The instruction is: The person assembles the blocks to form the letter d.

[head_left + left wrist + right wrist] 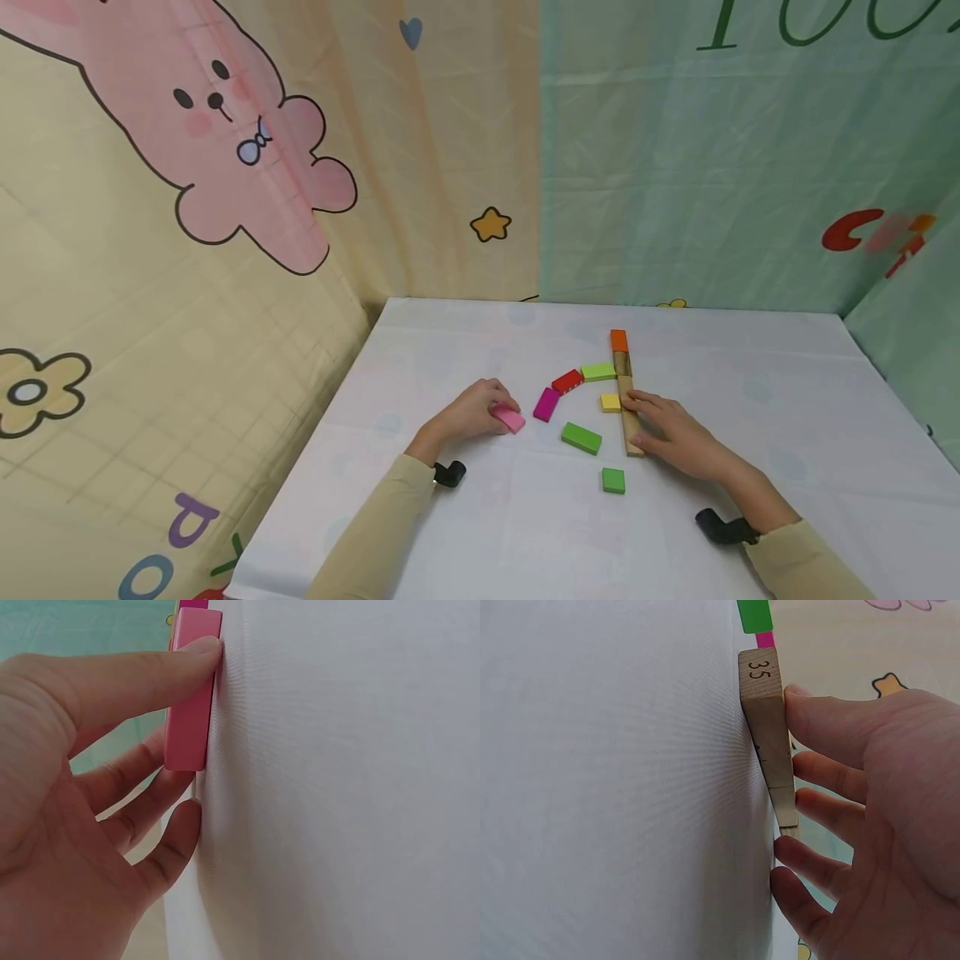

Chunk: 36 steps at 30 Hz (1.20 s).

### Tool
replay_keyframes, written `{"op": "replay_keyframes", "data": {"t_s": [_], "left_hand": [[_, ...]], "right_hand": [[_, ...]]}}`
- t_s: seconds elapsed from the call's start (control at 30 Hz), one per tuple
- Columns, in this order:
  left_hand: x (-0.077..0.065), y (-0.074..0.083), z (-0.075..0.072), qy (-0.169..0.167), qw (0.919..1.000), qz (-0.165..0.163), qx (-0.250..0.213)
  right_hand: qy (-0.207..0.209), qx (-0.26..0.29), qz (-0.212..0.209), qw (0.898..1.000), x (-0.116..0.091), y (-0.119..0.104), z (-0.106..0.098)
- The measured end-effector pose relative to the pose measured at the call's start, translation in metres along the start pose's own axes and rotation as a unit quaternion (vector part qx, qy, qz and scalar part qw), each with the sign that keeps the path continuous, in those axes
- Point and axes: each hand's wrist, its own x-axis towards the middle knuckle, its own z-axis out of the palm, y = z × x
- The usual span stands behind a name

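Note:
My left hand (471, 408) pinches a pink block (512, 419) between thumb and fingers, low over the table left of the other blocks. In the left wrist view, the thumb lies across the broad face of this pink block (187, 731). A straight column of plain wooden blocks (632, 433) runs front to back, with an orange block (618, 340) at its far end. My right hand (678, 437) rests thumb and fingertips along the column. In the right wrist view, the nearest wooden block (763, 712) has "35" on its end and the fingers are spread beside it.
From the column, a lime block (597, 372), a red block (567, 382) and a magenta block (547, 405) curve leftward. A yellow block (611, 403) sits beside the column. A green block (581, 438) and a shorter green block (613, 481) lie nearer on the white-covered table (510, 542).

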Motion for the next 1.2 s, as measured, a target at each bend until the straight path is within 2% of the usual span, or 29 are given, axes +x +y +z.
{"op": "replay_keyframes", "data": {"t_s": [0.3,0.63,0.93,1.2], "left_hand": [[-0.001,0.001,0.002,0.006,0.9998,-0.01,-0.013],[-0.001,0.005,0.004,0.034,0.9987,-0.02,-0.031],[0.002,0.008,0.007,0.053,0.9972,-0.012,-0.05],[0.006,0.014,0.009,0.062,0.9972,0.0,-0.042]], "right_hand": [[0.002,-0.002,-0.002,1.0,0.0,0.0,0.0],[-0.003,-0.004,0.004,1.0,-0.001,-0.002,-0.002],[-0.001,-0.004,0.0,1.0,-0.001,-0.002,-0.002],[0.0,0.0,0.0,1.0,0.0,-0.001,0.0]]}}
